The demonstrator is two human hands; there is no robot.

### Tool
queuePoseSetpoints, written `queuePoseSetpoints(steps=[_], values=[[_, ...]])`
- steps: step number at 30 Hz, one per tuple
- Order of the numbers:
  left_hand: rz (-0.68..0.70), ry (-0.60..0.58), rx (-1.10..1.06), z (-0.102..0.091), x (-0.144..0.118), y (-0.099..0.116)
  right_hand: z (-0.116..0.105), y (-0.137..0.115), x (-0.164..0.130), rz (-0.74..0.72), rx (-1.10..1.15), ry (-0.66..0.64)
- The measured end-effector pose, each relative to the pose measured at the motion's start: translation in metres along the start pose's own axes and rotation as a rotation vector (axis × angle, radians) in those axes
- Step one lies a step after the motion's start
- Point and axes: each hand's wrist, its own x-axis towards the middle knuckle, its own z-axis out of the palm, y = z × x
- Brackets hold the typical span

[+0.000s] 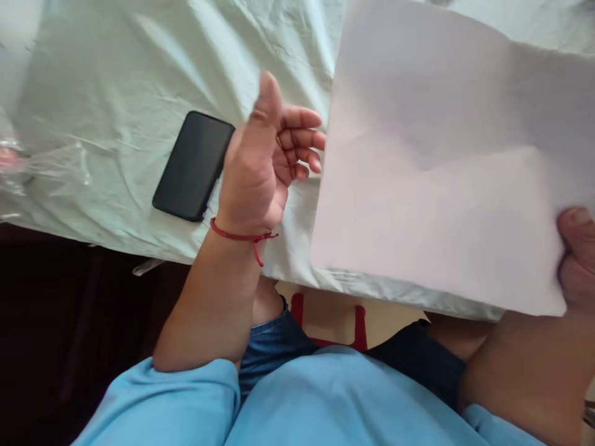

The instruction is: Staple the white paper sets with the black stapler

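Note:
A large white sheet of paper (pixel 418 186) with faint creases fills the right half of the view, held above the cloth-covered table. At its lower right edge my right hand (pixel 579 260) grips it, the thumb lying on the top face and the other fingers mostly hidden. My left hand (pixel 269 148) has its thumb raised and its fingers loosely curved, with nothing in it. Its fingertips are close beside the paper's left edge; whether they touch it I cannot tell. A red thread circles the left wrist.
A black smartphone (pixel 194 166) lies just left of my left hand on the wrinkled pale green tablecloth (pixel 116 74). Crumpled clear plastic (pixel 51 164) is at the far left. The table's front edge runs across my lap, with a red-framed object (pixel 360 328) below.

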Motion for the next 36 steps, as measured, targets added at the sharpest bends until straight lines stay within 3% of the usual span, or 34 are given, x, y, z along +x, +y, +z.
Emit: queuePoseSetpoints(steps=[4,8,14,21,29,36], values=[[0.0,-0.09,0.168,0.0,-0.006,0.002,0.006,0.004,0.004,-0.009,-0.067,-0.017],[-0.008,-0.061,0.36,-0.006,-0.007,0.001,0.013,0.005,0.001,-0.001,-0.097,-0.048],[0.061,0.048,0.444,-0.016,-0.001,-0.01,0.028,0.007,-0.003,0.07,0.148,-0.291],[-0.048,-0.114,0.434,-0.017,0.0,-0.012,0.029,0.01,0.005,0.11,0.239,-0.195],[-0.062,-0.025,0.488,-0.011,-0.004,-0.002,0.026,0.009,0.006,0.126,0.176,-0.132],[-0.075,-0.138,0.446,-0.009,-0.004,-0.001,0.026,0.006,0.011,0.142,0.225,-0.047]])
